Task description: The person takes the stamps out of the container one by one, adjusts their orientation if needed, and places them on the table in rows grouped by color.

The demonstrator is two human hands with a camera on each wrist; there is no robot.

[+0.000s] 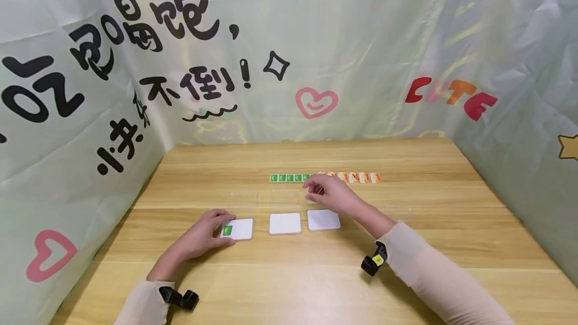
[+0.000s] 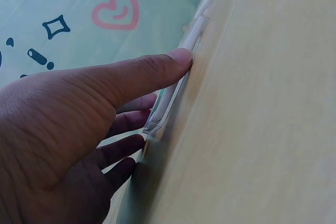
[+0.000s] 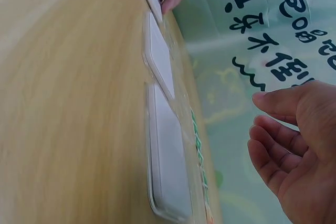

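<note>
Three white rounded rectangular blocks in clear trays lie in a row. My left hand (image 1: 205,232) grips the left block (image 1: 243,228) by its edges, thumb on the near side and fingers at the far side. A small green stamp-like piece (image 1: 228,230) lies on that block's left part. In the left wrist view the thumb (image 2: 181,56) presses against the tray's edge. My right hand (image 1: 336,194) hovers beyond the right block (image 1: 322,219), fingers loosely bent with nothing between them. The middle block (image 1: 285,223) is untouched by either hand.
Behind the blocks runs a row of small green pieces (image 1: 290,178) and orange pieces (image 1: 365,178), partly covered by my right hand. Faint clear trays (image 1: 285,198) lie between that row and the blocks. Printed cloth walls (image 1: 361,54) enclose the wooden table (image 1: 289,285).
</note>
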